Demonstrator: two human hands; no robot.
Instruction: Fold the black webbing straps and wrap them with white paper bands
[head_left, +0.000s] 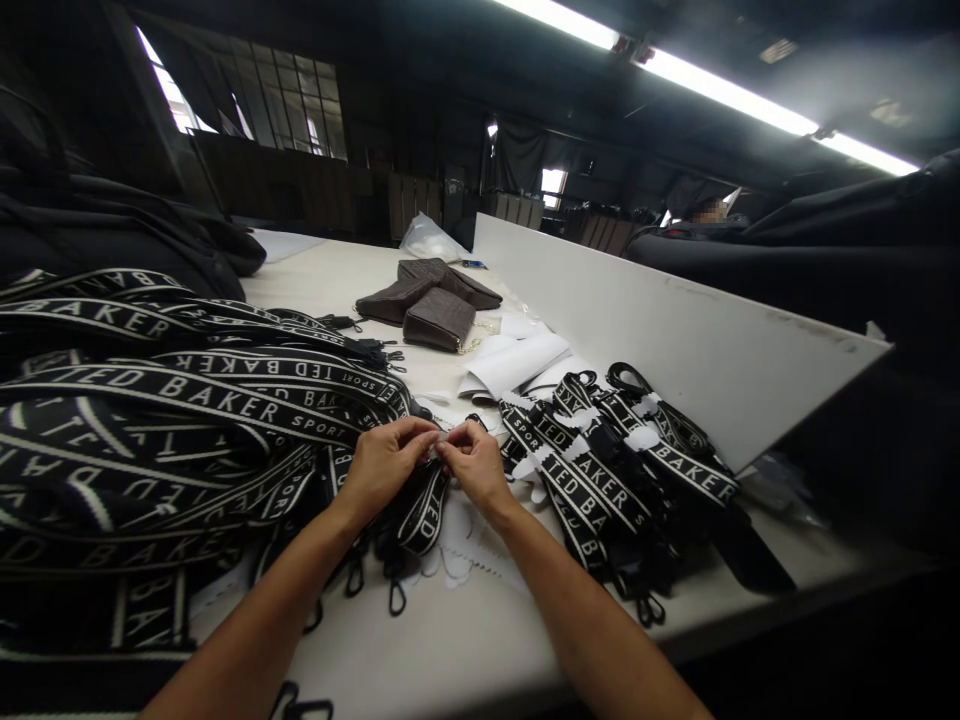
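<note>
both hands meet over the middle of the tabletop [480, 650]. the left hand [384, 462] and the right hand [474, 465] come together fingertip to fingertip. their fingers are closed on the upper end of a black strap [426, 512] with white lettering, and on a small pale piece [442, 440] at that same end. the fingers hide most of the pale piece, so i cannot tell what it is.

from the pinch the strap runs down toward the person, leaning a little to the left. its long axis lies almost along the line between the two forearms. the held end is right at the fingertips of both hands, neither hand nearer than the other. the free end lies below the left wrist, among dark metal clips [393, 596].

white scalloped paper cutouts [469, 560] lie on the tabletop under the hands. a big loose pile of straps [150, 410] fills the left side and reaches the left wrist. just beside the right hand lies a tidier bundle of straps [615, 470] wrapped with white bands. farther back are folded white sheets [517, 362], brown pouches [431, 300] and a clear plastic bag [426, 238]. a long white board [675, 330] stands along the right.
</note>
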